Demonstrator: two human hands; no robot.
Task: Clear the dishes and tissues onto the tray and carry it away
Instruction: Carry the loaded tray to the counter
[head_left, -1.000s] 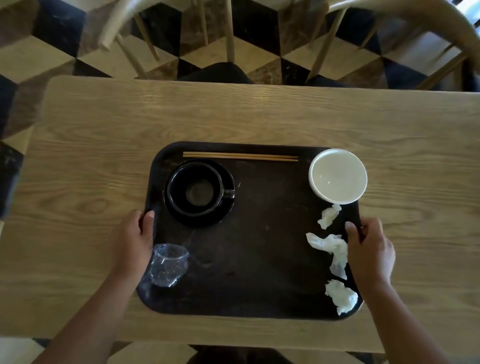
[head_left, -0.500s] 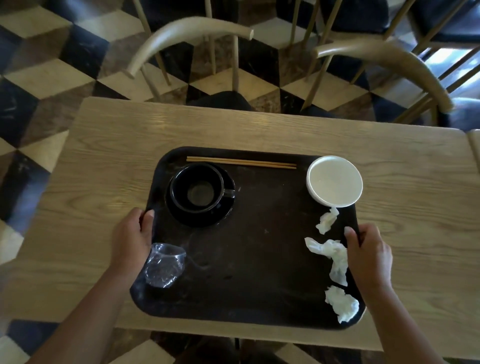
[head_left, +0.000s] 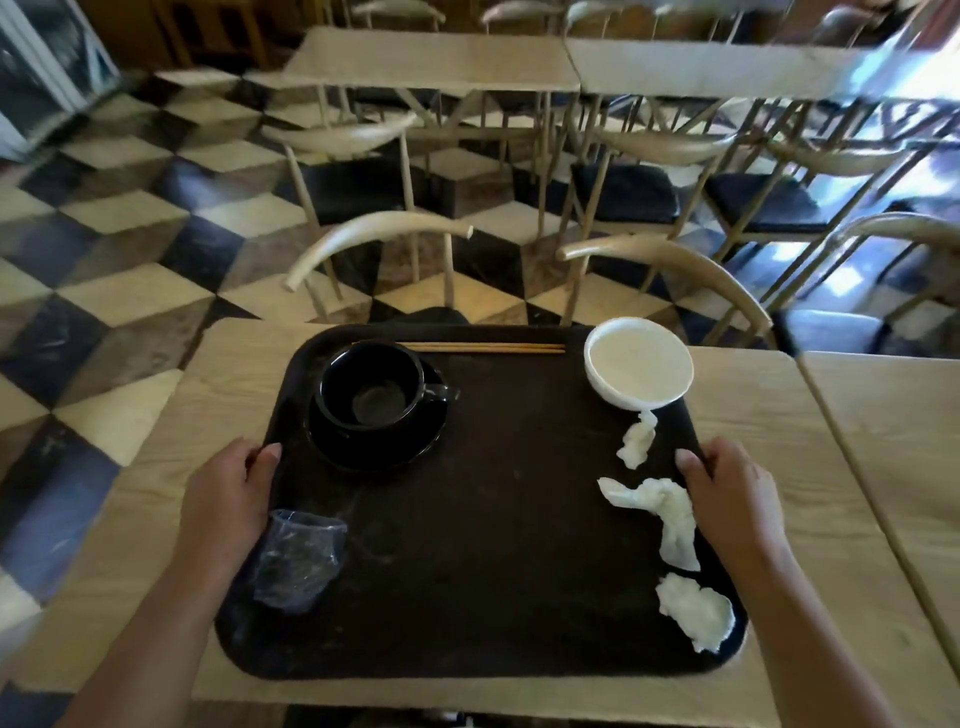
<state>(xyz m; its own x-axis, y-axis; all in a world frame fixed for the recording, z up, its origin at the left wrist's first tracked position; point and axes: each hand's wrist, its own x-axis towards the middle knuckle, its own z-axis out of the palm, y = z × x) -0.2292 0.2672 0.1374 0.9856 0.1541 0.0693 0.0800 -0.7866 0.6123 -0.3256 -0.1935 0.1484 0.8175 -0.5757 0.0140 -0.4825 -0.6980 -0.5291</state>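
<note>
Count on the one dark tray (head_left: 498, 545): one black cup (head_left: 371, 387), one black saucer (head_left: 379, 441), one white bowl (head_left: 639, 362), one pair of chopsticks (head_left: 483, 347), one crumpled clear plastic cup (head_left: 298, 558), three tissues: (head_left: 636, 439), (head_left: 660, 512), (head_left: 693, 610). Two hands at tray edges: left (head_left: 228, 501), right (head_left: 737, 499).

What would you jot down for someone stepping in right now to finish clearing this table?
Left hand: gripping the tray's left edge. Right hand: gripping its right edge.
On the tray: black cup on its saucer, chopsticks along the far edge, white bowl at the far right corner, three crumpled tissues down the right side, crumpled clear plastic cup near the left hand.
Done: everything in view is loaded.
Left: carry the tray away. Whether it has left the table is unclear. Keep it level.
</note>
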